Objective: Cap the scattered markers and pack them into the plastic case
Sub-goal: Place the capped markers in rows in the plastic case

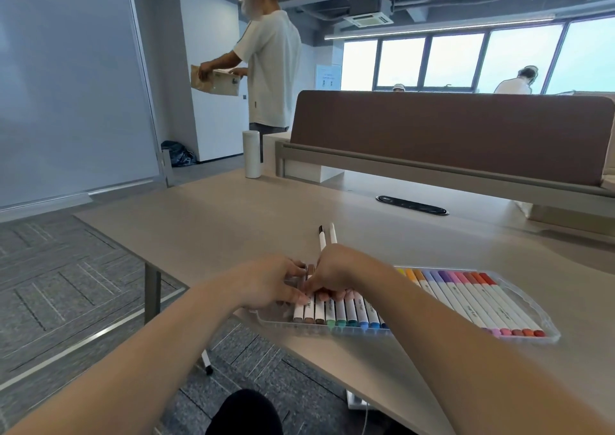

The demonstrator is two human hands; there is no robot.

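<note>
A clear plastic case [550, 329] lies on the table near its front edge, filled with a row of capped white markers [472, 301] in many colours. My left hand [274, 283] and my right hand [332, 273] meet over the case's left end, fingers pressing on the brown-capped markers [311, 313] there. Both hands pinch one brown marker [311, 270] at the case's far left edge. Two loose markers, one with a brown cap [321, 238] and one with a white cap [333, 235], lie on the table just beyond my right hand.
A white cylindrical bottle [252, 154] stands at the table's far left corner. A black cable grommet [412, 205] sits in the tabletop, with a brown divider panel [449, 131] behind it. A person holding a cardboard box [216, 81] stands beyond the table. A whiteboard [66, 85] is at left.
</note>
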